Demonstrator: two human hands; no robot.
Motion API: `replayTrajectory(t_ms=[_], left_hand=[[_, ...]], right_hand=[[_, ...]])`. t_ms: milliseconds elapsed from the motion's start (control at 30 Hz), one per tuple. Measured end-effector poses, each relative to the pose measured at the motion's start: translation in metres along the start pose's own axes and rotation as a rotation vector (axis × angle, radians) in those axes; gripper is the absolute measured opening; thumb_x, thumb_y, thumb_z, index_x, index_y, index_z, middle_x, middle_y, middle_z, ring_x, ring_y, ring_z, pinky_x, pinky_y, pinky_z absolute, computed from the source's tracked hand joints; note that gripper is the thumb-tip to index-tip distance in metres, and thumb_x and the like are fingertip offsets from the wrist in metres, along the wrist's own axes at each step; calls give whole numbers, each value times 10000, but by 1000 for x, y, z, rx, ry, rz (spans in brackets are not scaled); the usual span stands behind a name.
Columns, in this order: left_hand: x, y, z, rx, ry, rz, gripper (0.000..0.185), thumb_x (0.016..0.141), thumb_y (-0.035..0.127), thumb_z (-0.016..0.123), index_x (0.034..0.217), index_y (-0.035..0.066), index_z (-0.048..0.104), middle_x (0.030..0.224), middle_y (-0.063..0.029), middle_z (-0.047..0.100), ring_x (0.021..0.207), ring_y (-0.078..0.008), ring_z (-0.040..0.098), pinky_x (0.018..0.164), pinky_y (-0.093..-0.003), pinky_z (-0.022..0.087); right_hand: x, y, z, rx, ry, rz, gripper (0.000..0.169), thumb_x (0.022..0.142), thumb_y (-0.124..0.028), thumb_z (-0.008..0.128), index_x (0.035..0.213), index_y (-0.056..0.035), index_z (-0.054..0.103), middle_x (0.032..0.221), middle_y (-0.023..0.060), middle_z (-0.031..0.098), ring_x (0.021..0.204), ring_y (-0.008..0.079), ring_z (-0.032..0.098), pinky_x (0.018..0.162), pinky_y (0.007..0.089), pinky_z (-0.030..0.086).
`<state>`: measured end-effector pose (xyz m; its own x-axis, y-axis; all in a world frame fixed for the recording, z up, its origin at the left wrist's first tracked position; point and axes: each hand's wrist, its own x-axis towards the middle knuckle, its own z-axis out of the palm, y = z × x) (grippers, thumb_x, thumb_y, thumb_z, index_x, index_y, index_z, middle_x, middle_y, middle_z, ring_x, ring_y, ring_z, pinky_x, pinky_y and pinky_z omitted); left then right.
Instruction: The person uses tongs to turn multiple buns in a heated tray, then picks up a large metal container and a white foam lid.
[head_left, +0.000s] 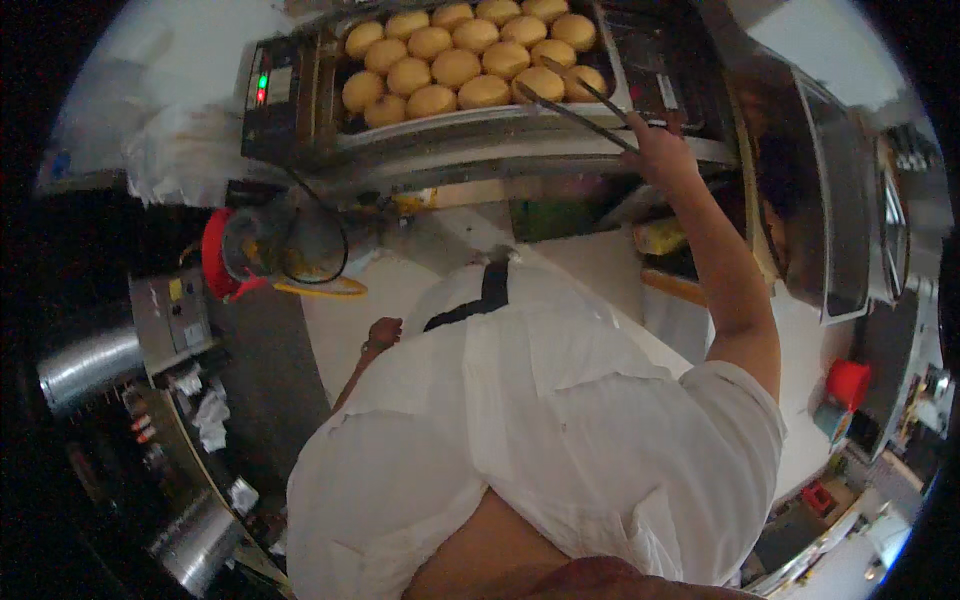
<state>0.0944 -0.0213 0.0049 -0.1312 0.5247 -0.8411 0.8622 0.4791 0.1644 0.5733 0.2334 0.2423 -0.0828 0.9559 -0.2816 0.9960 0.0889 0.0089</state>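
Rows of round golden buns or fried dough balls (456, 69) lie over a wide metal appliance, probably a deep fryer (480, 142). My right hand (664, 154) is shut on a pair of long tongs (581, 124). The tongs' two tips are apart, over the buns at the near right corner; whether they touch one is not clear. My left hand (384, 334) hangs low beside my white shirt, its fingers curled, and nothing is seen in it.
Left of the fryer are a control box with green and red lights (262, 88) and translucent plastic bags (176, 150). A red-rimmed container (217, 251) with a black cable stands below. Dark glass-fronted equipment (836, 195) is at the right. A red bucket (847, 384) sits farther down.
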Motion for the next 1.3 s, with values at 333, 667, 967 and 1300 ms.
replayTrajectory(t_ms=[333, 667, 967, 1300], left_hand=[[-2, -32, 10, -673, 161, 21, 111, 740, 194, 525, 764, 90, 555, 629, -22, 539, 526, -124, 495, 445, -273, 410], [79, -61, 16, 515, 316, 593, 175, 721, 231, 521, 689, 60, 546, 705, -93, 580, 683, -243, 568, 596, -397, 462], [-12, 190, -139, -710, -89, 618, 196, 782, 228, 537, 898, 72, 510, 699, 3, 503, 618, -93, 469, 544, -234, 400], [-90, 589, -249, -649, -159, 1276, 607, 781, 333, 508, 1282, 110, 247, 1260, -37, 311, 1117, -177, 337, 830, -303, 354]], right_hand=[[32, -29, -24, 9, -1, -118, 555, 728, -264, 592, 1209, -163, 335, 862, 178, 576, 811, 330, 562, 675, 427, 446], [38, -75, -15, 355, 103, -108, 647, 669, -330, 641, 1186, -66, 356, 906, 221, 558, 851, 360, 542, 719, 418, 431], [-12, 71, -105, 1132, 517, 167, 439, 637, -165, 661, 980, 41, 482, 704, 105, 564, 587, 175, 542, 489, 302, 428], [-5, 429, -168, 1078, 992, 464, 471, 624, -256, 651, 960, 30, 484, 739, 115, 554, 630, 186, 537, 501, 315, 435]])
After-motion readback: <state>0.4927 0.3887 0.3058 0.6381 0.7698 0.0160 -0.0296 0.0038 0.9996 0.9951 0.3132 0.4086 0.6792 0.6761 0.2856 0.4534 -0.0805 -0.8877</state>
